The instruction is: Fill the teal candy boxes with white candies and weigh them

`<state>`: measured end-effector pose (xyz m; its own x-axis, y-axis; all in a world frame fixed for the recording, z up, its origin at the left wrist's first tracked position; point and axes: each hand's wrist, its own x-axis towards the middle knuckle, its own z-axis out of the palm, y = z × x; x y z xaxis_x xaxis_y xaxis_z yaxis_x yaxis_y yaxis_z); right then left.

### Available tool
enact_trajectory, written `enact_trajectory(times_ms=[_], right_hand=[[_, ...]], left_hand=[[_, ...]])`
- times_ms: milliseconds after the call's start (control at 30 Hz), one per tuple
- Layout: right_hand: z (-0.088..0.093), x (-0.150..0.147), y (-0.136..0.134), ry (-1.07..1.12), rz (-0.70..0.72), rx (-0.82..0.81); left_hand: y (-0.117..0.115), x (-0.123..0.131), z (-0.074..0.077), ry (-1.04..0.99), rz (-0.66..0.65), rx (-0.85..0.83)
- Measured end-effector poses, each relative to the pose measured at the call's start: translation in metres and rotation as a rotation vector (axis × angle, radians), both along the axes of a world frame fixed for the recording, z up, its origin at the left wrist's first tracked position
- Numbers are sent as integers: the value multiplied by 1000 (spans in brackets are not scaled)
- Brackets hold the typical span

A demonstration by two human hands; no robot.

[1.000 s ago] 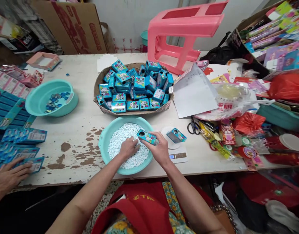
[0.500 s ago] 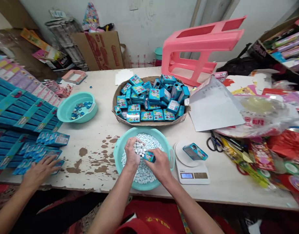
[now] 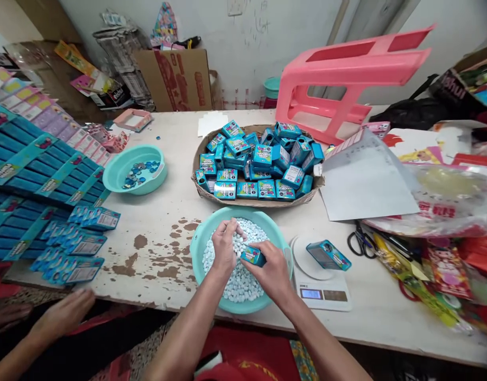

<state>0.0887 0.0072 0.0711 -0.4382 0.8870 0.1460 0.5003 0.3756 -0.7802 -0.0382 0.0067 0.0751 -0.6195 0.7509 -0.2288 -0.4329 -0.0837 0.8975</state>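
Note:
Over a turquoise basin [image 3: 199,248] of small white candies [image 3: 243,286], my right hand [image 3: 273,267] grips a small blue tin [image 3: 252,256], its end turned toward my left hand. My left hand [image 3: 225,243] is cupped and closed around a heap of white candies [image 3: 238,243] at the tin's end. To the right, another blue tin [image 3: 328,254] lies on a white digital scale [image 3: 322,293]. Behind the basin, a cut-down cardboard tray [image 3: 255,202] is piled with blue tins [image 3: 263,155].
A smaller turquoise bowl [image 3: 156,182] holds round blue and silver pieces. Blue boxes [image 3: 84,270] are stacked at left, beside a co-worker's hand [image 3: 64,315]. Scissors [image 3: 361,243], paper [image 3: 366,185] and wrappers lie right, with a pink stool [image 3: 326,79] behind.
The camera view has shifted left, so things appear further right. My left fingers have curled over the candies at the tin. The co-worker's hand has left the blue boxes and dropped below the table edge.

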Motion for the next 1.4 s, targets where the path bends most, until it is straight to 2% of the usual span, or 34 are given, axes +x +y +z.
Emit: enact_trajectory(times_ms=[233,500,733,1033,1267,1400], right_hand=[[11,7,-2,-42,-34,-46],[13,14,-1,1,-62,-21],[12,17,1,-6,-74,-22],[15,18,1,25,-92,-62],[11,16,-2,70,-94,-96],[6,17,-4,130,-84,-120]], left_hand=[[3,9,8,-78,-35,-6],[6,19,20,6,-31,4],[7,22,19,-44,-74,24],[5,24,23,17,-108,38],[6,20,24,20,-158,-27],[8,22,22,42,-130,2]])
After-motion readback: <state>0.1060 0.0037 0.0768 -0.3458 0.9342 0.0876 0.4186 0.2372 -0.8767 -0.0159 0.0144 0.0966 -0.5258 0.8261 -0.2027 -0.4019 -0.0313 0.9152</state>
